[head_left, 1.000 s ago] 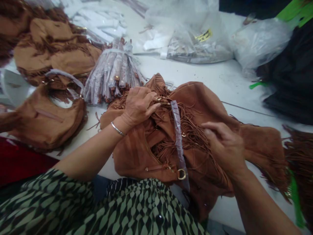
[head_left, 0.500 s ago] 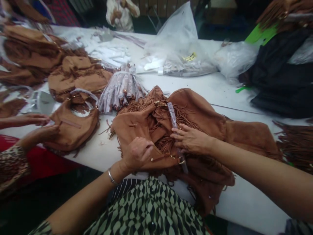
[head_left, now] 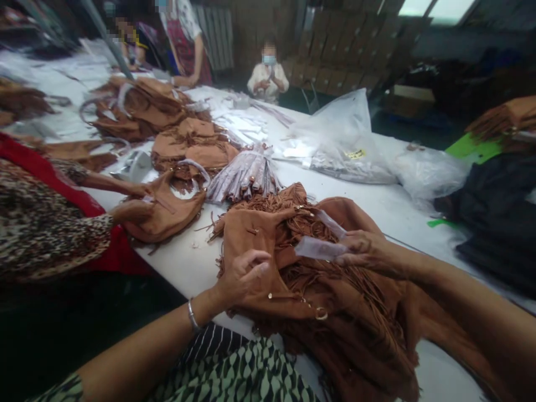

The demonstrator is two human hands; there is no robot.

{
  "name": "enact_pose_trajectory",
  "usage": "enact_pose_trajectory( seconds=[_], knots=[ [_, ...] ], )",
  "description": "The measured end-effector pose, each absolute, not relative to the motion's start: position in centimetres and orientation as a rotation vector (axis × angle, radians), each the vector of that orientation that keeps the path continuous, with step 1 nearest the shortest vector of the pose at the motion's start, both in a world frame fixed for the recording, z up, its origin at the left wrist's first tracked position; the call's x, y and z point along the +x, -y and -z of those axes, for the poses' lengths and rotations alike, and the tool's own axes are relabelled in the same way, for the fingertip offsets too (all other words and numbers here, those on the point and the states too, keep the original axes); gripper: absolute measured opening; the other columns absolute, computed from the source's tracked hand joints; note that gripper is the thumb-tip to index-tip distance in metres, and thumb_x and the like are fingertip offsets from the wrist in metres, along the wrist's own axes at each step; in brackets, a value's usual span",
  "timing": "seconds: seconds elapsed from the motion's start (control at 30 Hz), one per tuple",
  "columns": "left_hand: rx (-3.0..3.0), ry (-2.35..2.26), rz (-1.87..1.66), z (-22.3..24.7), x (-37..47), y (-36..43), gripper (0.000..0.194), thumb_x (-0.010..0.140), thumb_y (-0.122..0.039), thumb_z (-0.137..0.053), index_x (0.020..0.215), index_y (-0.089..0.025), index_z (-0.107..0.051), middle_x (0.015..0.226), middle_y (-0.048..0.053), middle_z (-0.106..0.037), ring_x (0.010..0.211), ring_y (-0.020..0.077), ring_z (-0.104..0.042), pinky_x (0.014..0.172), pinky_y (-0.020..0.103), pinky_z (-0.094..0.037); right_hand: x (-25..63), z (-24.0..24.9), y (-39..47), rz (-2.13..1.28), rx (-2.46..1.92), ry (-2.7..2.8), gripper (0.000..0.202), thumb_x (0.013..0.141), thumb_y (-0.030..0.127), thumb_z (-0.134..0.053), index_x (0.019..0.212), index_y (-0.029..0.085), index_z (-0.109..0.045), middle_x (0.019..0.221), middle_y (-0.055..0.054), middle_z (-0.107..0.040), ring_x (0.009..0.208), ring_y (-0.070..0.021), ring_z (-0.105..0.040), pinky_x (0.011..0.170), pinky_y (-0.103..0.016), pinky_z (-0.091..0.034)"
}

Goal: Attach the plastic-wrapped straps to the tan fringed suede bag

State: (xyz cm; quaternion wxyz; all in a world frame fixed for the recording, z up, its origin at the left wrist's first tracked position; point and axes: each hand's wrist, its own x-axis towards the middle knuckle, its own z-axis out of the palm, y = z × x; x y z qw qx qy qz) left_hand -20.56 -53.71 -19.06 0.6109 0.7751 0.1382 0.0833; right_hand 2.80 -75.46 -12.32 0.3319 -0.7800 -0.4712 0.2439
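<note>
A brown fringed bag (head_left: 251,240) lies on the white table in front of me, with gold rings near its lower strap end. My left hand (head_left: 245,279) is over the bag's left side, fingers apart and nothing seen in it. Between the fingers of my right hand (head_left: 362,251) is a strap wrapped in pale plastic (head_left: 320,249). It is folded back, one length pointing left and the other reaching up to the bag's upper hardware. More brown fringed material (head_left: 355,329) is heaped under and beside my right forearm.
A bundle of wrapped straps (head_left: 247,173) stands behind the bag. At the left a co-worker's hands hold another brown bag (head_left: 176,209). Clear plastic bags (head_left: 347,145) lie farther back, black material (head_left: 498,206) at the right. Other people are beyond the table.
My right hand has lifted off the bag and closed on the wrapped strap, whose lower end has come away from the ring. The view has tilted up and left.
</note>
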Motion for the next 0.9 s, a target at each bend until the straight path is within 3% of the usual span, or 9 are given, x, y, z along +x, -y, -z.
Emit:
enact_pose_trajectory(
  seconds=[0.1,0.17,0.37,0.57,0.7,0.9],
  knots=[
    [1.448,-0.216,-0.307,17.5,-17.5,54.7,0.051,0.085,-0.042,-0.057,0.128,-0.018,-0.048,0.127,0.011,-0.054,0.117,0.0216,-0.051,0.098,0.033,-0.041,2.5,9.5,73.8,-0.997,-1.933,1.231,0.034,0.083,0.046,-0.054,0.076,0.015,-0.067,0.062,0.001,-0.057,0.057,-0.0129,-0.048,0.057,-0.025,-0.041],
    [1.242,-0.140,-0.369,16.3,-15.1,55.6,0.052,0.085,-0.045,-0.056,0.130,-0.018,-0.047,0.131,0.011,-0.052,0.122,0.0226,-0.047,0.103,0.034,-0.037,1.5,9.0,72.3,-1.060,-1.907,1.169,0.037,0.086,0.048,-0.049,0.083,0.015,-0.066,0.064,0.001,-0.056,0.058,-0.0131,-0.047,0.056,-0.025,-0.040],
    [0.925,-0.168,-0.422,15.3,-8.8,57.2,0.050,0.085,-0.055,-0.051,0.094,-0.008,-0.067,0.090,0.012,-0.069,0.090,0.0229,-0.064,0.087,0.034,-0.048,-0.3,10.5,68.4,-0.853,-1.804,1.164,0.036,0.084,0.048,-0.050,0.086,0.016,-0.068,0.088,-0.005,-0.063,0.092,-0.0251,-0.056,0.085,-0.036,-0.045],
    [0.761,-0.390,-0.621,14.7,-5.3,54.4,0.060,0.075,-0.067,-0.055,0.082,-0.008,-0.065,0.073,0.011,-0.069,0.064,0.0179,-0.063,0.064,0.028,-0.049,2.0,12.8,67.7,-0.688,-1.952,1.119,0.033,0.084,0.048,-0.048,0.079,0.019,-0.063,0.074,-0.003,-0.060,0.075,-0.0211,-0.055,0.075,-0.034,-0.046],
    [0.819,-0.404,-0.617,14.9,-3.6,54.3,0.062,0.075,-0.069,-0.053,0.078,-0.008,-0.067,0.067,0.010,-0.066,0.051,0.0125,-0.054,0.051,0.023,-0.041,3.1,14.2,66.8,-0.691,-1.910,1.043,0.042,0.086,0.052,-0.042,0.064,0.019,-0.054,0.061,-0.001,-0.050,0.060,-0.0162,-0.047,0.057,-0.027,-0.041],
    [0.978,-0.285,-0.377,17.5,-3.3,56.7,0.069,0.076,-0.071,-0.048,0.095,-0.008,-0.069,0.066,0.007,-0.063,0.047,0.0107,-0.047,0.047,0.024,-0.039,4.4,14.8,66.1,-0.784,-1.846,0.936,0.045,0.082,0.057,-0.046,0.063,0.017,-0.052,0.058,-0.001,-0.048,0.055,-0.0137,-0.043,0.050,-0.026,-0.037]
  ],
)
